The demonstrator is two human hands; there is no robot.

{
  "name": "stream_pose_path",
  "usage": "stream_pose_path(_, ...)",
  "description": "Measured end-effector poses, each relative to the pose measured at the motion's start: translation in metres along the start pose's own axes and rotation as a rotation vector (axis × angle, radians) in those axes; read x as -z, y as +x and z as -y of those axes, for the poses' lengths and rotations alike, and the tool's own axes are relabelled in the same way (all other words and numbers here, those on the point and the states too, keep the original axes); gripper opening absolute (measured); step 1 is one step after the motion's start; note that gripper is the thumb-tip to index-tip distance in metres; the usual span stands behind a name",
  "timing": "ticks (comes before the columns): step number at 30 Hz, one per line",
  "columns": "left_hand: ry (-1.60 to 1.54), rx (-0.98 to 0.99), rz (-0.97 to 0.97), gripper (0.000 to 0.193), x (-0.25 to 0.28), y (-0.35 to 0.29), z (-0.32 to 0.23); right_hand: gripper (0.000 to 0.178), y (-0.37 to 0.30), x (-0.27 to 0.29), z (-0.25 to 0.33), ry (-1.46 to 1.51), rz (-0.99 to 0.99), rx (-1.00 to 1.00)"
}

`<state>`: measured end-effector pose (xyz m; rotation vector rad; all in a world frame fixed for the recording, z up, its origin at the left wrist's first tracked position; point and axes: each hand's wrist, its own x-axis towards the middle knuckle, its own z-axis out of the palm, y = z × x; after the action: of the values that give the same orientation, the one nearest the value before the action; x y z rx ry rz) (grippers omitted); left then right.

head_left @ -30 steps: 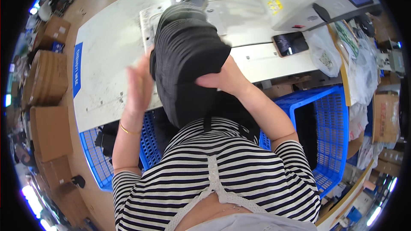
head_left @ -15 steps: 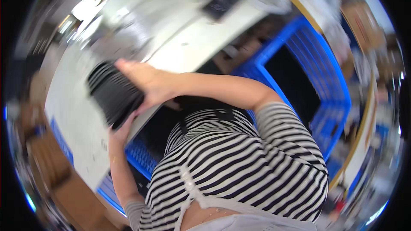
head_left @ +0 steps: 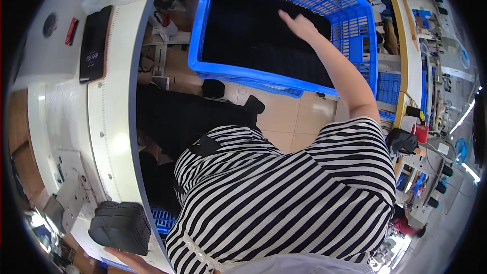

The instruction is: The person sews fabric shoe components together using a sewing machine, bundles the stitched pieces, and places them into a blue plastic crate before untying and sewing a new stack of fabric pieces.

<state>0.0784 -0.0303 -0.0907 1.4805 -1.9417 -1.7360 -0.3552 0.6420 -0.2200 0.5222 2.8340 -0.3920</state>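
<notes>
At the lower left, a black stack of folded fabric [head_left: 122,227] stands over the white table's edge. My left hand [head_left: 124,257] is against its near side, wrapped round its lower part, with most of the fingers hidden behind it. At the far right, my right hand [head_left: 303,27] reaches over a blue plastic crate [head_left: 243,73]. Its thumb stands apart from the fingers, which are partly hidden, and I see nothing held in it. Black cloth [head_left: 253,30] fills the bottom of the crate, just below that hand.
A phone [head_left: 95,44] lies on the white table [head_left: 122,96] at the left. A sewing machine [head_left: 68,203] stands near the fabric stack. Black cloth [head_left: 198,111] hangs beside my lap. Shelving with a yellow edge [head_left: 403,45] runs along the right.
My right hand has left the black fabric stack and moved out over the crate. The stack stays with my left hand. My view has swung right, toward the crate.
</notes>
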Motion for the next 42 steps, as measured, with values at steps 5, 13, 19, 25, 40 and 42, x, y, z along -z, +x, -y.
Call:
stream_pose_path(5, 0.036, -0.058, 0.040, 0.065, -0.038, -0.034, 0.007, 0.104, -0.048, -0.064, -0.009, -0.578, 0.454, -0.161)
stream_pose_path(13, 0.085, -0.136, 0.051, 0.064, -0.052, -0.032, 0.014, 0.107, -0.054, -0.108, -0.008, -0.648, 0.634, -0.147)
stream_pose_path(19, 0.083, -0.194, 0.078, 0.063, -0.035, -0.042, 0.041, 0.103, -0.053, -0.125, -0.014, -0.515, 0.424, -0.098)
stream_pose_path(25, 0.063, -0.284, 0.088, 0.062, -0.016, -0.058, 0.075, 0.114, -0.062, -0.152, -0.007, -0.323, 0.351, -0.126)
stream_pose_path(40, 0.302, -0.489, -0.510, 0.058, 0.052, 0.017, 0.153, 0.054, -0.091, 0.090, 0.158, 0.981, 0.328, 0.506)
stream_pose_path(42, 0.081, -0.395, -0.446, 0.064, 0.027, 0.006, 0.103, 0.060, -0.140, 0.105, 0.206, 0.883, 0.624, 0.816)
